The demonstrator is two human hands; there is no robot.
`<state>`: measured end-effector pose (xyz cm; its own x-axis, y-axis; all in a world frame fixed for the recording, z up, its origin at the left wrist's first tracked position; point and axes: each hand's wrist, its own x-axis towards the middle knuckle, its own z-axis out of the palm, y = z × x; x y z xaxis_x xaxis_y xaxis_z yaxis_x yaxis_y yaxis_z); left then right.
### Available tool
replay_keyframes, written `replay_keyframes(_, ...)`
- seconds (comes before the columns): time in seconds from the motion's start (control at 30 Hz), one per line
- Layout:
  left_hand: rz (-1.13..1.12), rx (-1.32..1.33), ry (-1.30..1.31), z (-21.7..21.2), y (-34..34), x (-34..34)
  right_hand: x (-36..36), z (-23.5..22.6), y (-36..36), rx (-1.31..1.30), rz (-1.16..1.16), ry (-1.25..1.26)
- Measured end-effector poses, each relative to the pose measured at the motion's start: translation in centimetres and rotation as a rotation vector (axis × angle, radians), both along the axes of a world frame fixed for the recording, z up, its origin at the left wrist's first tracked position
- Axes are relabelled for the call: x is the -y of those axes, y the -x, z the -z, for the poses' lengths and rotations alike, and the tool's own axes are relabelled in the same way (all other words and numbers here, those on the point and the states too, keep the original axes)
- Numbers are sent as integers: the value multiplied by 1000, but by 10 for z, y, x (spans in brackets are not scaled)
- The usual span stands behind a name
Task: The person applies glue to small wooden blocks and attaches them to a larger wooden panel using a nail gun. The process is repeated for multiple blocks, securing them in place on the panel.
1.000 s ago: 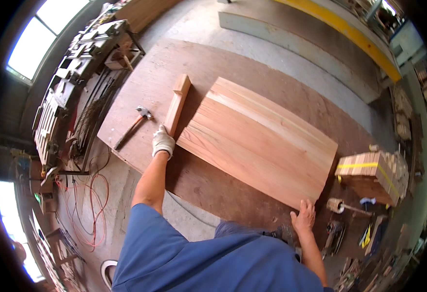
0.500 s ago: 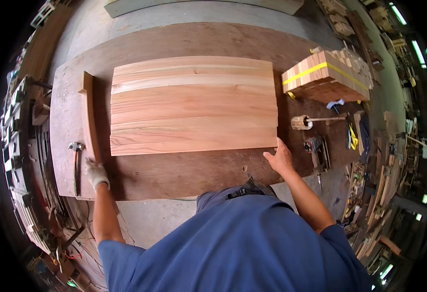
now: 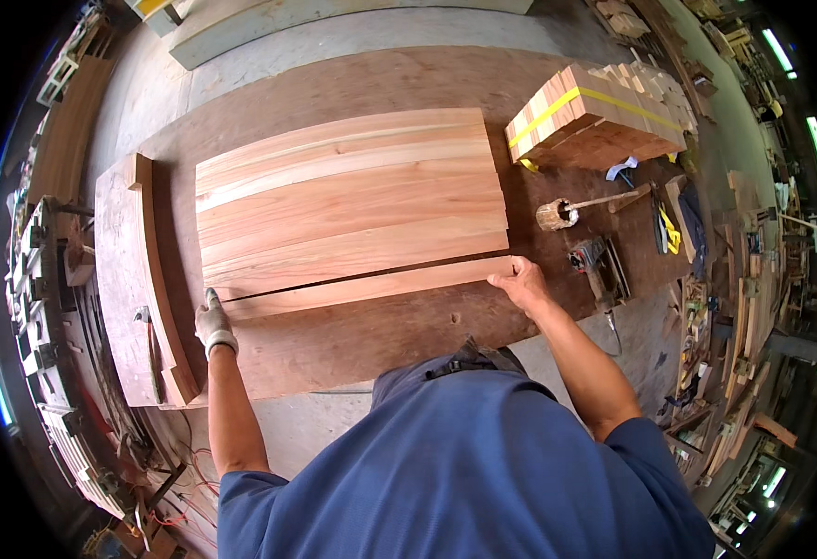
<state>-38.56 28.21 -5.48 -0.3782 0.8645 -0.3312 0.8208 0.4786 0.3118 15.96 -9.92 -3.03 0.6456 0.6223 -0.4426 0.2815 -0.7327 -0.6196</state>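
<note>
Several light wooden boards (image 3: 353,191) lie side by side as a panel on the brown table. Along their near side runs a narrow wooden board (image 3: 362,286), apart from them by a thin dark gap. My right hand (image 3: 523,284), bare, grips the right end of this board between thumb and fingers. At its left end my left hand (image 3: 214,326), in a pale glove, has closed fingers against the board; their undersides are hidden. To the left of the gloved hand stands a long wooden strip (image 3: 159,270) with blocks at its ends.
A hammer (image 3: 152,349) lies left of the strip. At the right are a yellow-strapped stack of wooden pieces (image 3: 595,121), a round pot with a brush handle (image 3: 556,215) and a power tool with a hose (image 3: 599,270). The table (image 3: 408,328) ends just before my waist.
My left hand has let go of the long strip and moved right to the board's end. The nearest board has come away from the panel toward me, with my right hand now gripping it.
</note>
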Motion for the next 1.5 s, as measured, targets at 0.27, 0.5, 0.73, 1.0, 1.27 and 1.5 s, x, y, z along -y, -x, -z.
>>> replay_keyframes(0.27,109,-11,-272,-60,-24,-14,20,-51,11,-93,83,-184)
replay_keyframes(0.5,422,36,-284,-67,-103,-78,-10,-35,-7,83,14,-400)
replay_keyframes(0.73,818,-63,-370,-90,-293,-35,33,-14,0,-11,91,-187)
replay_keyframes(1.0,1179,25,-203,-58,-477,-18,109,-6,12,366,-444,207)
replay_keyframes(1.27,1265,-116,-13,-61,-557,-12,116,-4,-14,289,-358,17)
replay_keyframes(1.5,1326,-138,-21,-71,-550,12,115,-45,-133,307,385,-321)
